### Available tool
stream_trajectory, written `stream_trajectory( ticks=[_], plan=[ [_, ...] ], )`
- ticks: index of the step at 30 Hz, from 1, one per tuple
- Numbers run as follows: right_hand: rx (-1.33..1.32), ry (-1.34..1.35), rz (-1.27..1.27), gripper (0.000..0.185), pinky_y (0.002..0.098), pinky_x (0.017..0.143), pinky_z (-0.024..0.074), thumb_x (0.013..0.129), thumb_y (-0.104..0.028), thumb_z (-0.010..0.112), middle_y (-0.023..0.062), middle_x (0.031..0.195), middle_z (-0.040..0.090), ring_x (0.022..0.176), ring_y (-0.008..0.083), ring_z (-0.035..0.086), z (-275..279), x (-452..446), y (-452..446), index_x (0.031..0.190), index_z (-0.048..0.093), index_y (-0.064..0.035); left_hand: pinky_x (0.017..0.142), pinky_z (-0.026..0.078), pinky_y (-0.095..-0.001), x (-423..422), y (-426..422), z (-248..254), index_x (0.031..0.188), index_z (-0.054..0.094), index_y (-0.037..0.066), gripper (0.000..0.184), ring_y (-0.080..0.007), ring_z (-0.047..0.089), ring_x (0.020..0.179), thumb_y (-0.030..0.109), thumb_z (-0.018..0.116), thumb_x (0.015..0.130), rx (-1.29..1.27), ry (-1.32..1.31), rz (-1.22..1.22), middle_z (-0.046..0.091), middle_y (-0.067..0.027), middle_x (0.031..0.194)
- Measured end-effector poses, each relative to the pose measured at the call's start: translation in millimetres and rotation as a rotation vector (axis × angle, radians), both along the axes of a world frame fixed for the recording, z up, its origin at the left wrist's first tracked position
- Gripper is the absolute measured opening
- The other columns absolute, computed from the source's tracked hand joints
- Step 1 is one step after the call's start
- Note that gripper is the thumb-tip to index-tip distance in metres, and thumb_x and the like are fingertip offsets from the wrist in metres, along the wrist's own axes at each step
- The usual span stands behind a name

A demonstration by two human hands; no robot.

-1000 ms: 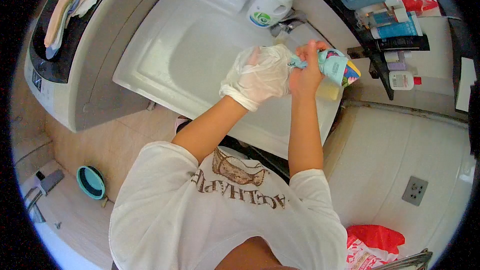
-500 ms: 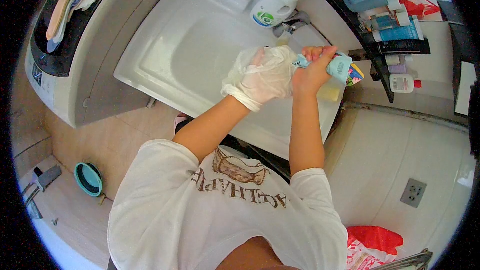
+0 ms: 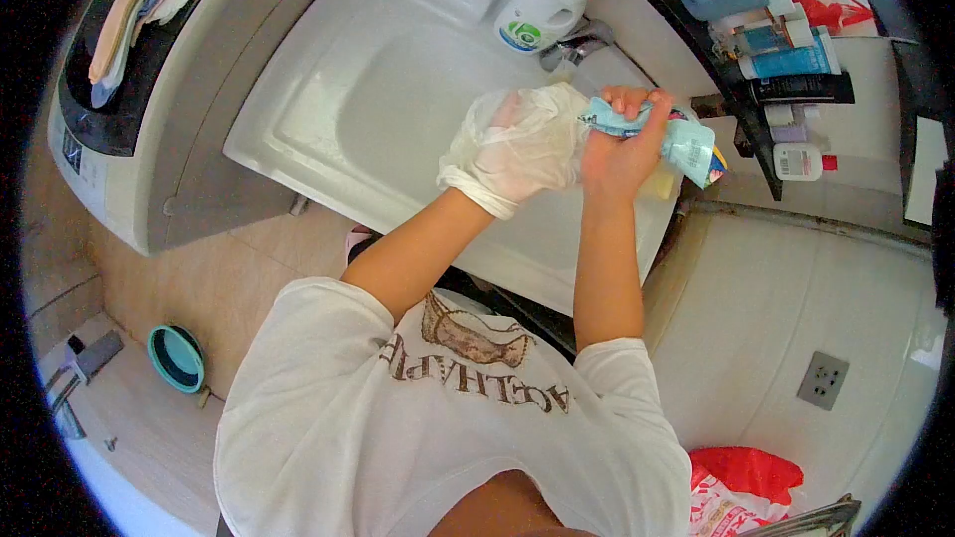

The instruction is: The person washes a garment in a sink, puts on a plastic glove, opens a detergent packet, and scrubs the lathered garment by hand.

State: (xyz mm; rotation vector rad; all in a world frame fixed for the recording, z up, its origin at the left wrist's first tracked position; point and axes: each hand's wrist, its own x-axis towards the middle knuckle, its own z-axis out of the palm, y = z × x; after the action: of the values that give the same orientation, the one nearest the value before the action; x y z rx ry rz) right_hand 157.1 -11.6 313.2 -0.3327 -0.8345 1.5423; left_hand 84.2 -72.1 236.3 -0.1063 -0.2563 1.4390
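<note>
Thin, translucent white cloth [image 3: 477, 134] covers my left hand [image 3: 512, 144] down to the wrist, over the white sink [image 3: 308, 70]. Its fingers are hidden inside the cloth, so their pose cannot be made out. My right hand [image 3: 622, 149] is closed around a light blue soft pouch [image 3: 686, 144] with a colourful end. One end of the pouch lies against the covered left hand; the other sticks out to the right. Behind my hands are a white detergent bottle [image 3: 542, 10] and a metal faucet [image 3: 582, 43]. Something yellow [image 3: 660, 182] shows partly below the pouch.
A washing machine [image 3: 229, 89] with folded cloths [image 3: 139, 15] on top stands at the left. Toiletries, including a blue tube [image 3: 791, 60], line a dark shelf at the right. A teal basin [image 3: 177, 358] is on the floor, and a red bag [image 3: 746, 482] lies low right.
The pouch has turned within my right hand, its outer end now tilting lower. My right hand has shifted slightly. The covered left hand stays almost where it was.
</note>
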Motion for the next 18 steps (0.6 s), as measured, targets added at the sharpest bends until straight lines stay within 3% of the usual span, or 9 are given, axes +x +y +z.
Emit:
stream_trajectory(
  ticks=[2,4,5,7,12,13,15,18],
  plan=[
    [0.073,0.003,0.074,0.012,0.0323,0.076,0.0362,0.085,-0.015,0.054,0.0023,0.068,0.042,0.071,0.0165,0.041,-7.9,3.1,-1.8,0.084,0.043,-0.0108,0.092,0.037,-0.0398,-1.7,3.8,-14.7,0.122,0.044,0.011,0.056,-0.0245,0.049,0.105,0.053,0.033,0.087,0.111,-0.049,-0.016,0.052,-0.0083,0.115],
    [0.057,-0.014,0.071,0.013,0.0335,0.080,0.0362,0.082,-0.008,0.054,0.0036,0.074,0.046,0.077,0.0182,0.043,-12.9,8.7,-5.5,0.090,0.045,-0.0109,0.091,0.037,-0.0400,-0.8,5.6,-22.0,0.122,0.045,0.012,0.055,-0.0241,0.048,0.105,0.053,0.034,0.087,0.222,-0.097,-0.034,0.052,-0.0082,0.114],
    [0.043,-0.032,0.068,0.020,0.0346,0.083,0.0362,0.079,-0.001,0.054,0.0049,0.080,0.050,0.083,0.0198,0.045,-16.1,11.2,-6.0,0.095,0.046,-0.0110,0.093,0.036,-0.0408,1.0,5.8,-22.3,0.122,0.044,0.012,0.055,-0.0234,0.047,0.108,0.052,0.036,0.086,0.161,0.243,0.117,0.051,-0.0073,0.116],
    [0.074,-0.115,0.071,0.028,0.0359,0.086,0.0356,0.077,0.003,0.054,0.0055,0.084,0.051,0.089,0.0211,0.046,-28.4,20.6,-1.3,0.099,0.045,-0.0111,0.094,0.034,-0.0415,1.7,3.0,-16.5,0.123,0.044,0.013,0.054,-0.0227,0.045,0.111,0.052,0.037,0.086,0.096,0.585,0.263,0.051,-0.0065,0.118],
    [0.061,-0.348,0.042,0.039,0.0383,0.092,0.0341,0.074,0.008,0.052,0.0065,0.094,0.052,0.101,0.0234,0.047,-59.1,40.2,7.7,0.106,0.043,-0.0113,0.103,0.019,-0.0417,-9.5,-11.9,19.0,0.129,0.038,0.015,0.054,-0.0184,0.036,0.123,0.047,0.038,0.086,-0.008,2.835,0.674,0.040,-0.0024,0.133],
    [0.109,-0.394,0.011,0.040,0.0387,0.092,0.0342,0.075,0.008,0.052,0.0074,0.097,0.051,0.101,0.0239,0.047,-67.2,46.4,11.7,0.108,0.042,-0.0109,0.103,0.019,-0.0417,-9.9,-9.0,10.3,0.129,0.038,0.015,0.054,-0.0184,0.036,0.123,0.047,0.038,0.086,0.001,2.837,0.676,0.040,-0.0024,0.133],
    [0.154,-0.434,-0.027,0.041,0.0392,0.093,0.0343,0.075,0.007,0.052,0.0082,0.099,0.051,0.101,0.0245,0.047,-68.9,54.8,14.4,0.110,0.041,-0.0104,0.104,0.015,-0.0432,-11.1,-0.5,-14.9,0.132,0.033,0.017,0.052,-0.0192,0.034,0.124,0.043,0.036,0.087,0.060,2.929,0.926,0.035,-0.0013,0.136],
    [0.027,-0.510,-0.121,0.042,0.0390,0.093,0.0354,0.075,0.007,0.052,0.0106,0.100,0.050,0.102,0.0250,0.047,-60.6,68.6,9.5,0.112,0.041,-0.0087,0.102,0.019,-0.0444,-18.7,-1.4,-9.4,0.127,0.038,0.014,0.050,-0.0217,0.037,0.120,0.043,0.037,0.087,0.059,2.917,0.989,0.040,-0.0049,0.131]
  ],
)
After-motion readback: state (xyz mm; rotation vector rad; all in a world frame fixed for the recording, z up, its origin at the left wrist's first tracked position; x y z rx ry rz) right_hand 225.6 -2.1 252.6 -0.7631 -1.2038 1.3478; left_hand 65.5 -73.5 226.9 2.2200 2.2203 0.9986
